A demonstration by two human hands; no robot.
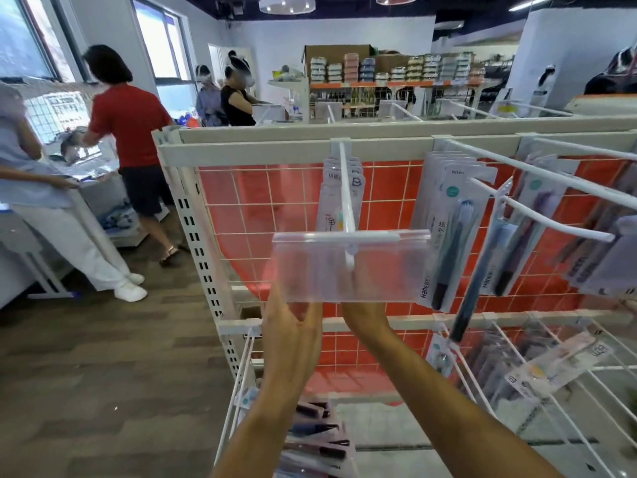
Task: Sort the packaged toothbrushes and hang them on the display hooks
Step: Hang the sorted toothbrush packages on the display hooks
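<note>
Up close: a shop display rack (241,151) fills the middle and right of the view, with an orange wire grid panel (262,208) behind its hooks.
Centre hook: a white display hook (345,188) juts toward the camera at 12 o'clock, with a clear plastic label holder (351,267) across its front end.
Packs on centre hook: several packaged toothbrushes (339,188) hang at the back of this hook, against the grid.
Left hand: the left hand (293,326) reaches up at 6 o'clock, its fingertips hidden behind the lower edge of the label holder; whether it grips anything cannot be told.
Right hand: the right hand (365,317) rises just beside the left one, its fingers also hidden behind the holder; its grasp cannot be told either.
Hands together: the two hands sit close, nearly touching, under the holder.
Right hooks: at 2 o'clock more toothbrush packs (448,229) hang in rows on neighbouring hooks (551,222).
Lower right: at 4 o'clock a pale toothbrush pack (558,365) lies tilted across the lower wire hooks.
Bottom: at 6 o'clock a loose pile of toothbrush packs (317,439) lies below the forearms.
Left side: at 9 o'clock people stand on a wooden floor (103,374), one in a red shirt (129,122).
</note>
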